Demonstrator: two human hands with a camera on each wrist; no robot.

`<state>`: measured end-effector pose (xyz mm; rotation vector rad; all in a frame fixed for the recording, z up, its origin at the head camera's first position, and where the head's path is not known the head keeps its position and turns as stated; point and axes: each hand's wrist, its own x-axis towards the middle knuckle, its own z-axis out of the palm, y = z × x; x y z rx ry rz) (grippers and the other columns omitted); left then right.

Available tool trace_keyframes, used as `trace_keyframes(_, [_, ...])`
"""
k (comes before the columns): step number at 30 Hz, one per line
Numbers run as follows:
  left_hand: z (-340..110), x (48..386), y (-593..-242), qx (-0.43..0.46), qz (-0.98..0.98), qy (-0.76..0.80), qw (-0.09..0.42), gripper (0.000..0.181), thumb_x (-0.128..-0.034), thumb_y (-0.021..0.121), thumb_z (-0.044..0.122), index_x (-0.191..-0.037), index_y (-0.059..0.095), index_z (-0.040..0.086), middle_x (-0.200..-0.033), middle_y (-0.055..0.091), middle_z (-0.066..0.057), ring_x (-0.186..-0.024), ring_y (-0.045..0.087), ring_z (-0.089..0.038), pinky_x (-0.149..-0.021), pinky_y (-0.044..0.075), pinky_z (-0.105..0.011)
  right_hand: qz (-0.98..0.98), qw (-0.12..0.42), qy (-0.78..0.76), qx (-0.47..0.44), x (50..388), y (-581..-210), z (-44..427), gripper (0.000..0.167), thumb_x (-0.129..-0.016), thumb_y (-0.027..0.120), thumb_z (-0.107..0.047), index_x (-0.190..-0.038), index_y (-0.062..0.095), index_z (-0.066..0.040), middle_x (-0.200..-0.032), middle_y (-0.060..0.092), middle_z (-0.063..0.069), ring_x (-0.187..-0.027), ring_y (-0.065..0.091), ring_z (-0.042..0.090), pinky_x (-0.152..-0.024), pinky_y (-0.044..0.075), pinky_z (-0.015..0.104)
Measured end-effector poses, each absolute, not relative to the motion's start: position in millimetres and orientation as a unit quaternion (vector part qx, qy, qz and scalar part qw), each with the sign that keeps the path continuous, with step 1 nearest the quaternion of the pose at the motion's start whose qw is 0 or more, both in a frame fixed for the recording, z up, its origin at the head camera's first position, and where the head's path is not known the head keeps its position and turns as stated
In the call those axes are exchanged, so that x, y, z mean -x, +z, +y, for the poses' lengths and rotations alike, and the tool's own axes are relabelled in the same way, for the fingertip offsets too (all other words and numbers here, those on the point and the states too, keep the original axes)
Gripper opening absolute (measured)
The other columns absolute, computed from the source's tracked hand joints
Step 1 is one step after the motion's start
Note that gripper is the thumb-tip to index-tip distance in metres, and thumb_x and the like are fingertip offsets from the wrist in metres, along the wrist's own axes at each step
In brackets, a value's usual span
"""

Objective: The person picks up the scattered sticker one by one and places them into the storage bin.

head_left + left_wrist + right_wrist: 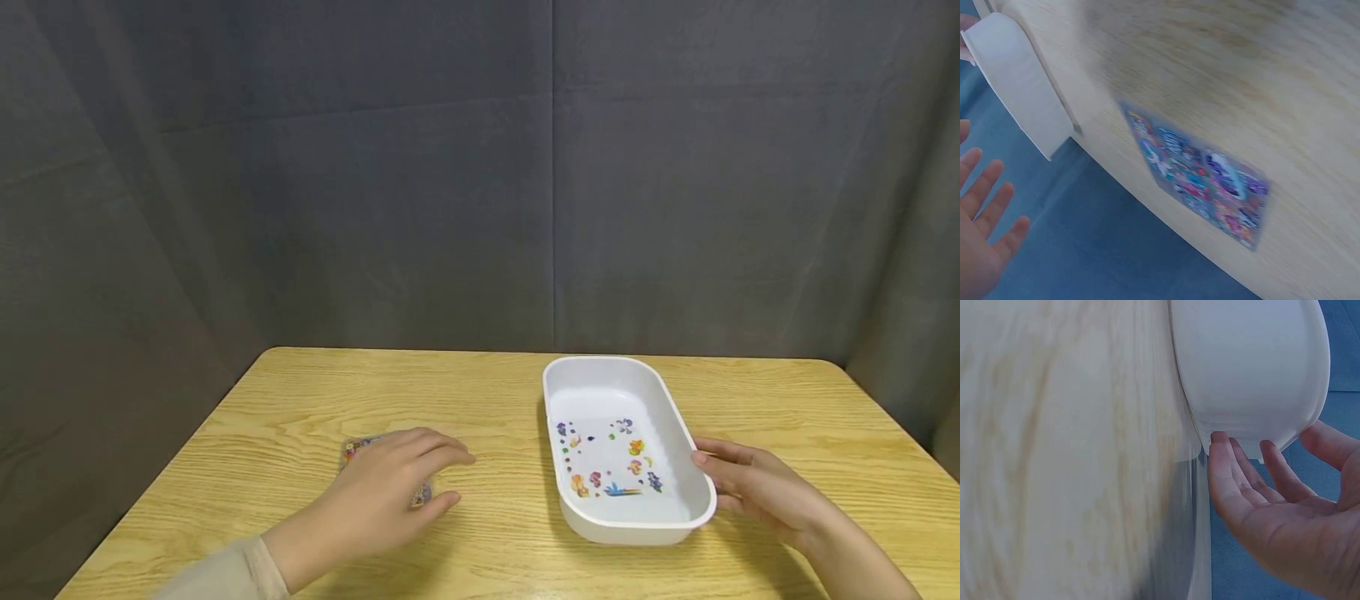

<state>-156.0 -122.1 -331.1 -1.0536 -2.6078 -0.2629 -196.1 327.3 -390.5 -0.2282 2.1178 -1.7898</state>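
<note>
A white, deep oblong tray [611, 402] stands on the table, with a clear sheet of small colourful pictures [606, 458] on its floor. My right hand [780, 496] holds the tray's right side, thumb at the rim and fingers against the outer wall, as the right wrist view also shows with the hand [1285, 519] at the tray [1247, 369]. My left hand [378, 496], fingers spread and slightly bent, hovers over a colourful picture sheet [351, 451], hiding most of it. In the left wrist view, this sheet [1200, 178] lies flat, apart from the left hand [982, 240].
The wooden table [480, 400] extends around the tray and the sheet. Dark grey cloth [450, 208] hangs behind the table and at both sides.
</note>
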Motion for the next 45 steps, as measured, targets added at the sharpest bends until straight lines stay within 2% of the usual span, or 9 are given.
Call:
trace_keyframes(5, [-136,155,-334,0.348,-0.923,-0.098,0.135,0.035,-0.0922,0.071,0.034,-0.125,0.066,0.023,-0.128,0.062,0.009,-0.128,0.053,-0.021,-0.102,0.046,-0.048,0.75,0.176,-0.633,0.082,196,-391,327,0.064,-0.106,0.048,-0.018,-0.144,0.018,0.024,-0.119,0.064,0.004,-0.1,0.065,0.012,-0.084,0.056,0.031])
trace_keyframes(8, [-146,157,-338,0.338,-0.926,-0.116,0.123,0.035,-0.0924,0.071,0.034,-0.126,0.065,0.025,-0.133,0.06,0.009,-0.131,0.051,-0.02,-0.1,0.046,-0.051,0.751,0.174,-0.632,0.078,196,-391,326,0.064,-0.106,0.048,-0.018,-0.144,0.018,0.024,-0.119,0.064,0.003,-0.1,0.065,0.011,-0.084,0.056,0.031])
trace_keyframes(13, [-162,159,-345,0.333,-0.925,-0.139,0.117,0.036,-0.0928,0.071,0.033,-0.127,0.065,0.025,-0.138,0.057,0.009,-0.13,0.052,-0.019,-0.101,0.046,-0.049,0.754,0.172,-0.63,0.076,195,-390,325,0.065,-0.106,0.048,-0.018,-0.144,0.018,0.023,-0.12,0.064,0.004,-0.1,0.065,0.011,-0.084,0.056,0.031])
trace_keyframes(19, [-178,160,-352,0.313,-0.932,-0.142,0.116,0.036,-0.0926,0.071,0.033,-0.128,0.064,0.029,-0.131,0.062,0.008,-0.124,0.057,-0.023,-0.097,0.049,-0.051,0.75,0.176,-0.633,0.072,194,-390,325,0.065,-0.106,0.048,-0.018,-0.145,0.017,0.023,-0.12,0.064,0.003,-0.1,0.065,0.011,-0.084,0.056,0.031])
trace_keyframes(25, [-189,160,-357,0.307,-0.934,-0.143,0.11,0.037,-0.092,0.072,0.03,-0.128,0.065,0.028,-0.128,0.062,0.013,-0.12,0.059,-0.018,-0.093,0.052,-0.047,0.751,0.177,-0.633,0.07,194,-389,325,0.065,-0.106,0.049,-0.019,-0.145,0.018,0.023,-0.12,0.064,0.004,-0.1,0.065,0.011,-0.084,0.056,0.031])
trace_keyframes(28, [-194,161,-360,0.304,-0.936,-0.15,0.097,0.037,-0.0921,0.072,0.031,-0.128,0.064,0.029,-0.128,0.061,0.014,-0.119,0.059,-0.017,-0.092,0.052,-0.048,0.751,0.178,-0.632,0.069,194,-389,325,0.065,-0.106,0.049,-0.019,-0.145,0.018,0.023,-0.12,0.064,0.004,-0.1,0.065,0.011,-0.084,0.056,0.031])
trace_keyframes(36, [-207,163,-364,0.278,-0.941,-0.188,0.043,0.04,-0.0938,0.07,0.033,-0.133,0.062,0.029,-0.135,0.06,0.003,-0.131,0.05,-0.036,-0.098,0.044,-0.061,0.75,0.175,-0.634,0.072,195,-391,325,0.065,-0.106,0.049,-0.019,-0.145,0.019,0.023,-0.12,0.064,0.004,-0.101,0.065,0.011,-0.085,0.056,0.031])
trace_keyframes(45, [-225,168,-372,0.224,-0.953,-0.206,-0.006,0.044,-0.0939,0.067,0.042,-0.136,0.059,0.032,-0.14,0.055,0.002,-0.132,0.049,-0.032,-0.097,0.045,-0.06,0.747,0.18,-0.637,0.06,196,-390,326,0.07,-0.105,0.051,-0.022,-0.146,0.016,0.021,-0.122,0.063,0.005,-0.102,0.065,0.012,-0.086,0.055,0.032])
